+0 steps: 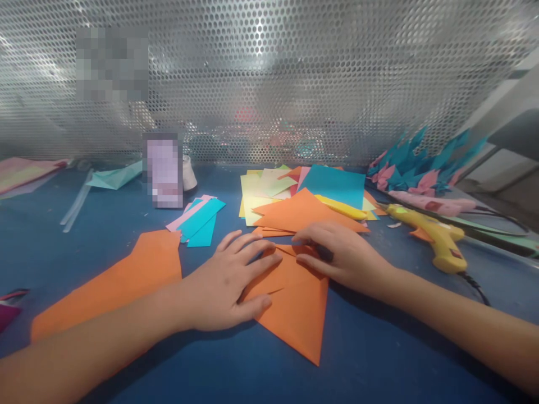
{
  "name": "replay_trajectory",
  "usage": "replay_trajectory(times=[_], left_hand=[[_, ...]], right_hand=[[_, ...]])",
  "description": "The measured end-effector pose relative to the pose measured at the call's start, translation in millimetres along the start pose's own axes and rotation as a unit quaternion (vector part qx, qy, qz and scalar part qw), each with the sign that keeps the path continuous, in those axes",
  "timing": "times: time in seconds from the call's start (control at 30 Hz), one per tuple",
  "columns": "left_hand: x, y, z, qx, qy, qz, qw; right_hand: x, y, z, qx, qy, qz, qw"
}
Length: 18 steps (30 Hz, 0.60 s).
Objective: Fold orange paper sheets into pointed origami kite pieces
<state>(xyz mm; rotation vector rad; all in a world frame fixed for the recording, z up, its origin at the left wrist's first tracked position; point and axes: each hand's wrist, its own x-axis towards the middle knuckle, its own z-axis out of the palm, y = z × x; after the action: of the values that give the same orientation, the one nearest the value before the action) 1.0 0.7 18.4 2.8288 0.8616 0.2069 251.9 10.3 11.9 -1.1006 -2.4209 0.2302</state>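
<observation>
A folded sheet of orange paper [295, 303] lies on the blue table, one pointed corner toward me. My left hand [236, 280] rests on its left side, fingers spread and palm down. At the far right edge of the sheet, my right hand [341, 252] has its thumb on the paper and its fingers curled around the edge; part of that edge is hidden under the hand. Just beyond are more folded orange pieces [309, 210], stacked, with a yellow cutter-like tool [341, 207] on them. Another orange sheet [113, 275] lies partly beneath my left forearm.
Coloured sheets [337, 182] are piled behind the orange pieces. A yellow glue gun [438, 233] and a pink glue gun [433, 202] lie right, near blue folded-paper shapes [421, 163]. Blue paper strips [204, 221], a blurred phone-like object [163, 171] and clear sticks [78, 199] are left. A perforated metal panel [261, 73] stands behind.
</observation>
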Motion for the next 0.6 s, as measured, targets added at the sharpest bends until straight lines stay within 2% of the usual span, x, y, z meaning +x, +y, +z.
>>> replay_trajectory(times=[0.13,0.23,0.43,0.6], left_hand=[[-0.3,-1.4,1.5,-0.004,0.012,0.007,1.000],[-0.7,-2.7,2.9,-0.004,0.007,0.005,1.000],[0.3,-1.8,1.1,-0.010,0.006,0.012,1.000],[1.6,0.2,-0.9,-0.007,0.014,0.016,1.000]], right_hand=[[-0.3,-3.5,0.1,0.044,0.012,0.030,0.999],[0.1,-8.0,-0.6,0.083,0.018,0.019,0.996],[1.2,-6.2,-1.2,0.198,-0.020,0.037,0.979],[0.9,-1.6,-1.5,0.189,-0.041,-0.012,0.981]])
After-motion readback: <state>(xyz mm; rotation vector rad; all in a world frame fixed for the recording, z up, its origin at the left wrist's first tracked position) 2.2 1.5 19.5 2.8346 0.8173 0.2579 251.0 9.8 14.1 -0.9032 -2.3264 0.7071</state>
